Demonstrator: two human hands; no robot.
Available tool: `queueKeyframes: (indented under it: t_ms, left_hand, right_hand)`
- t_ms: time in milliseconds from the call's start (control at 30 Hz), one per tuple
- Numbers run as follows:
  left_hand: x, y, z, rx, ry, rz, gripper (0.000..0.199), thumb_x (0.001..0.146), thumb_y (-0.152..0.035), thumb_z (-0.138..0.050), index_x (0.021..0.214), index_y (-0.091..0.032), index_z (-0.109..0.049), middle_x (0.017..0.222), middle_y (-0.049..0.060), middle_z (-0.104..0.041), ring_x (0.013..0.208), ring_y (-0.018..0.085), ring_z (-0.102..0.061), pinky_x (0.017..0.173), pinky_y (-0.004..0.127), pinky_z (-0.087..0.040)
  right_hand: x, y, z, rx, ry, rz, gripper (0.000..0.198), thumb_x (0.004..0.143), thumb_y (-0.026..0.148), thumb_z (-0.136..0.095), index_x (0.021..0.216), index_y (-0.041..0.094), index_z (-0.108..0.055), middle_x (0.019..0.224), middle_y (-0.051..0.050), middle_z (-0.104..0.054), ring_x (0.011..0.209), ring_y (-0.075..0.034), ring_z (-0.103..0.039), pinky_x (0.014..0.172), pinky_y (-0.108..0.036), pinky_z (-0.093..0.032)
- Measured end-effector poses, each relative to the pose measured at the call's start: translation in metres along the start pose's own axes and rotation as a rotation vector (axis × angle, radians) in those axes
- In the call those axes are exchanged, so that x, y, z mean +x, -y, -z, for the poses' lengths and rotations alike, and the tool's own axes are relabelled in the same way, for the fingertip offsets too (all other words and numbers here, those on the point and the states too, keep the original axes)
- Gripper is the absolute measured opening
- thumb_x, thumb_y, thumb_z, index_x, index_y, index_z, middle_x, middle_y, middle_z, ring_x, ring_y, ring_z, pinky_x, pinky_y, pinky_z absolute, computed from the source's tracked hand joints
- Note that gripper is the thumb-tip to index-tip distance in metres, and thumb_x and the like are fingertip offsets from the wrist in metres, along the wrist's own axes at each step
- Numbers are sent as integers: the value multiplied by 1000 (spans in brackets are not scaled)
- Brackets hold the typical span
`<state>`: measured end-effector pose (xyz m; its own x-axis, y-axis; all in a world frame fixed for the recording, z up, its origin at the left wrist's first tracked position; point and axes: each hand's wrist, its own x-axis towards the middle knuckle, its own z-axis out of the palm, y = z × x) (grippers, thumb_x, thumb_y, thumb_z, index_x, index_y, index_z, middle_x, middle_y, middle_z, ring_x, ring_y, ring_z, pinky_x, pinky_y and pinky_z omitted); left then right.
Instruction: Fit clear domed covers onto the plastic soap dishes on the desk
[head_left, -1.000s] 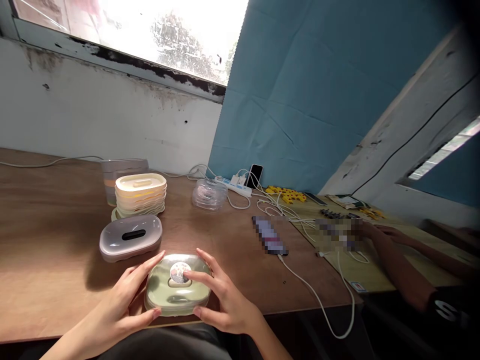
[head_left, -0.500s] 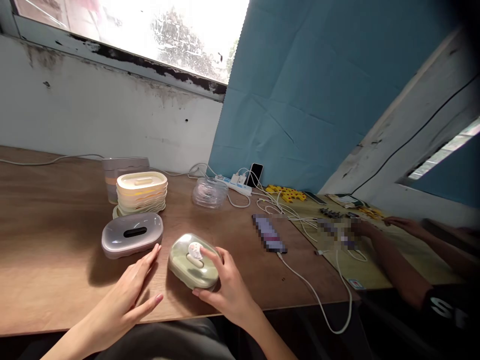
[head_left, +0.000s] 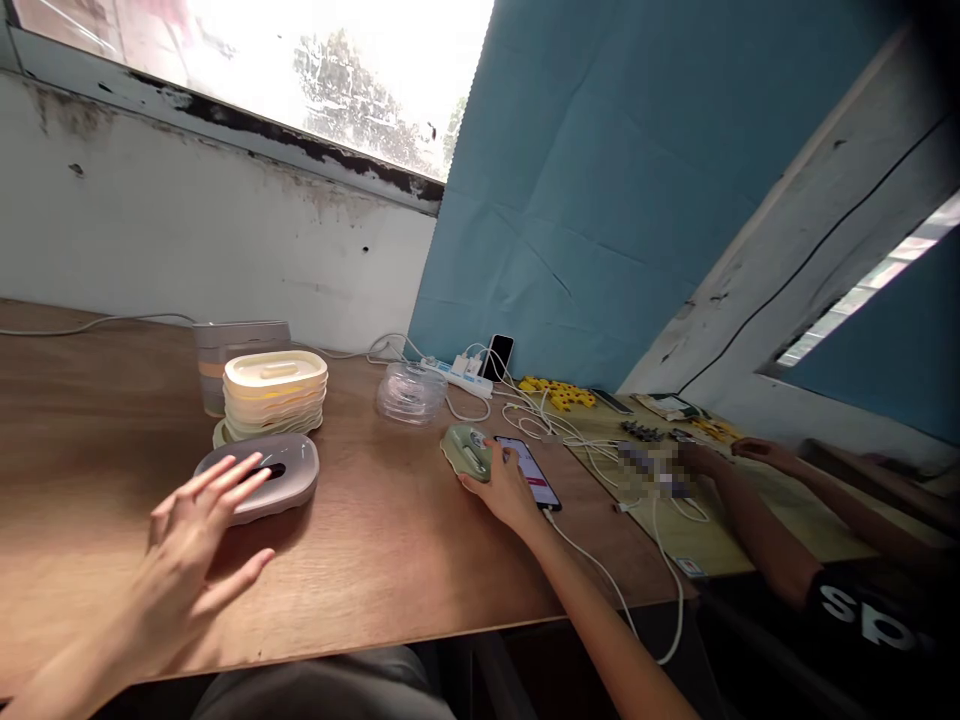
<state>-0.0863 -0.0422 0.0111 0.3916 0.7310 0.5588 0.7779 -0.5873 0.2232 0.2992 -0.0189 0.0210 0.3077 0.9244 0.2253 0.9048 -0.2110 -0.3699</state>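
Green box: the small green box (head_left: 466, 451) was right in front of the person a moment ago, held between both hands. Now it sits far out on the wooden table (head_left: 390, 540), just left of a lit phone (head_left: 528, 472).
What changed: the right hand (head_left: 504, 482) has carried or pushed the box away to the right, and the left hand (head_left: 196, 530) has let go of it. The box looks put aside, and the left hand is free for another one.
Right hand fingers: they curl around the near side of the green box and touch it. I can't tell for sure if they grip it or only rest on it, since the box is small and far off.
Left hand fingers: they (head_left: 225, 480) are spread wide open and hold nothing. Their tips are over the near edge of the grey lid (head_left: 262, 478), touching it or almost touching it.
Past the left fingers: a stack of cream lids (head_left: 275, 392) stands behind the grey lid, with a clear box (head_left: 410, 392) further right.
Past the right fingers: a white power strip (head_left: 457, 376) and many white cables (head_left: 600, 570).
Far right: another person's hands (head_left: 739, 458) are busy at a yellow mat (head_left: 735, 520).
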Motion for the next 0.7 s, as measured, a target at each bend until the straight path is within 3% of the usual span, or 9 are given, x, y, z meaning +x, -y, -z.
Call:
queueKeyframes:
  t_ms: [133, 233, 367, 533, 700]
  left_hand:
    - [4, 50, 5, 216, 20, 86, 52, 92, -45, -37, 138, -33, -17, 139, 10, -39, 128, 40, -38, 99, 56, -30]
    - [6, 78, 4, 266, 29, 49, 65, 86, -54, -38, 141, -28, -17, 140, 17, -42, 124, 40, -43, 96, 56, -31]
    - [13, 88, 3, 222, 114, 72, 68, 83, -52, -44, 141, -27, -17, 135, 14, -50, 122, 35, -47, 95, 49, -32]
    - [21, 82, 5, 167, 144, 78, 69, 83, -49, -47, 142, -26, -19, 129, 12, -57, 121, 31, -50, 97, 44, -31]
    - [23, 80, 7, 72, 128, 85, 74, 80, -50, -55, 141, -29, -20, 132, 10, -56, 113, 31, -56, 96, 42, -36]
  right_hand:
    - [31, 9, 9, 7, -49, 12, 93, 66, 53, -75, 136, 5, -38, 144, -35, -23, 134, -57, -19, 99, -73, -17]
    - [66, 26, 18, 82, -50, 123, 101, 71, 61, -67, 145, 11, -22, 154, -27, -5, 142, -47, -2, 108, -66, -10]
    - [121, 49, 19, 231, 62, 305, 103, 66, 60, -71, 147, 20, -22, 155, -16, -21, 144, -32, -16, 115, -47, -20]
    - [165, 58, 3, 413, 187, 345, 112, 53, 55, -82, 146, 23, -28, 150, -15, -34, 138, -35, -32, 109, -51, -31]
    - [173, 52, -7, 531, 257, 310, 103, 51, 50, -85, 141, 24, -39, 146, -14, -41, 131, -35, -44, 105, -50, -38]
